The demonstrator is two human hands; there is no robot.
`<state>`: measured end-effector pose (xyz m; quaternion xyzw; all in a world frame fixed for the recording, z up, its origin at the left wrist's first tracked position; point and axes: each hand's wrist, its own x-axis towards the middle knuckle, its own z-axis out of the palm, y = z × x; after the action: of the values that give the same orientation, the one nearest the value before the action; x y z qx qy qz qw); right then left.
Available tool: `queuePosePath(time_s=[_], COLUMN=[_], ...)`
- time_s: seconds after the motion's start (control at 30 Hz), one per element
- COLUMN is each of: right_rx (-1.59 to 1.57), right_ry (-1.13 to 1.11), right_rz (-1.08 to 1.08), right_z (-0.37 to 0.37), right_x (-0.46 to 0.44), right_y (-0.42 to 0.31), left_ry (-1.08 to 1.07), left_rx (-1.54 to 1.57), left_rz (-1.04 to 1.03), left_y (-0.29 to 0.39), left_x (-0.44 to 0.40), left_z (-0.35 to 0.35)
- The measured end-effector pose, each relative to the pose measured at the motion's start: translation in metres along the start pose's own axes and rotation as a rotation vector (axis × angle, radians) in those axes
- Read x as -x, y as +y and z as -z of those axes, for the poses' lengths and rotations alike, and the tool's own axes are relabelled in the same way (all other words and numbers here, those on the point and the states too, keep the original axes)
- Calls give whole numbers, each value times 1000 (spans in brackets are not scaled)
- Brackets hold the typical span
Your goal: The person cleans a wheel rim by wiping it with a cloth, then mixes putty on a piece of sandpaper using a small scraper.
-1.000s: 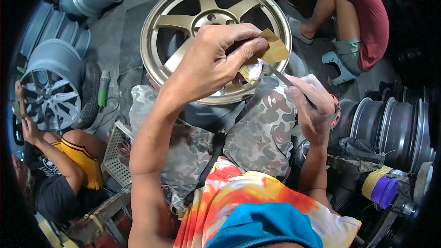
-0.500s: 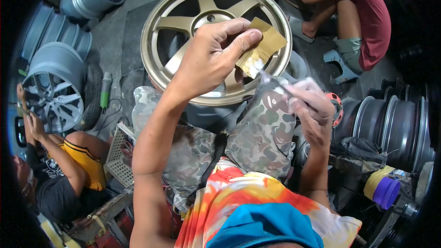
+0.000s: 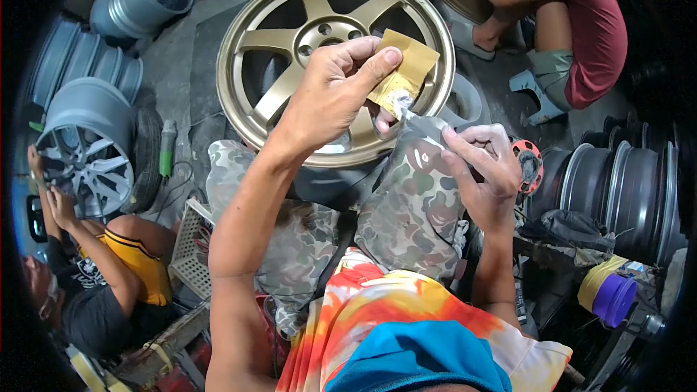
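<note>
My left hand (image 3: pixel 330 94) pinches a tan, card-like piece (image 3: pixel 412 58) between thumb and fingers, above a gold wheel rim (image 3: pixel 314 1). White paste (image 3: pixel 400 99) sits on the lower end of that piece. In my right hand (image 3: pixel 485 174) is a thin grey spatula (image 3: pixel 428 128), gripped between thumb and fingers. Its far tip touches or nearly touches the paste. The gold rim lies face up in front of my knees, its lower part partly hidden behind my left hand and the piece.
A person in a red shirt (image 3: pixel 592 29) sits at the far right beside another rim. At left, a person in yellow shorts (image 3: pixel 141 261) works near a silver wheel (image 3: pixel 86 163). Stacked rims (image 3: pixel 628 196) stand at right, near a purple-lidded tub (image 3: pixel 614 300). A white basket (image 3: pixel 190 247) stands beside my leg.
The tan piece and my left hand have shifted slightly left. My right hand has steadied and turned a little, and the spatula, blurred before, now shows clearly. The view has shifted slightly.
</note>
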<state>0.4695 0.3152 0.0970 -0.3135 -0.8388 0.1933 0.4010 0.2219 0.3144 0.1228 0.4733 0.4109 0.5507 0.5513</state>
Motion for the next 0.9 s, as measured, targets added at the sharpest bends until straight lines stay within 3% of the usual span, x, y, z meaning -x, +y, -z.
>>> queuePosePath(time_s=[0.13,0.2,0.33,0.4,0.47,0.6,0.67,0.7,0.77,0.9], right_rx=[-13,-235,93,111,372,605,741,737,864,944], right_ry=[-25,68,199,238,134,-5,-198,-194,-431,-373], right_rz=[-58,-284,-573,-766,-778,-726,-848,-858,-866,-720], right_z=[23,38,74,90,103,112,104,98,85,46], right_x=[12,34,61,85,115,172,173,173,176,189], right_y=[12,35,83,113,148,214,224,233,257,310], left_ry=[37,28,1,38,84,173,37,48,57,45], left_rx=[-4,-10,-208,-265,-213,-30,68,108,146,94], left_rz=[-19,91,142,103,194,227,205,217,237,192], left_y=[-8,-7,-17,-17,-11,-15,-26,-26,-27,-25], left_x=[-5,-3,-4,-2,-4,-6,-7,-7,-9,-15], left_z=[6,9,3,-8,-16,-18,3,2,-4,-18])
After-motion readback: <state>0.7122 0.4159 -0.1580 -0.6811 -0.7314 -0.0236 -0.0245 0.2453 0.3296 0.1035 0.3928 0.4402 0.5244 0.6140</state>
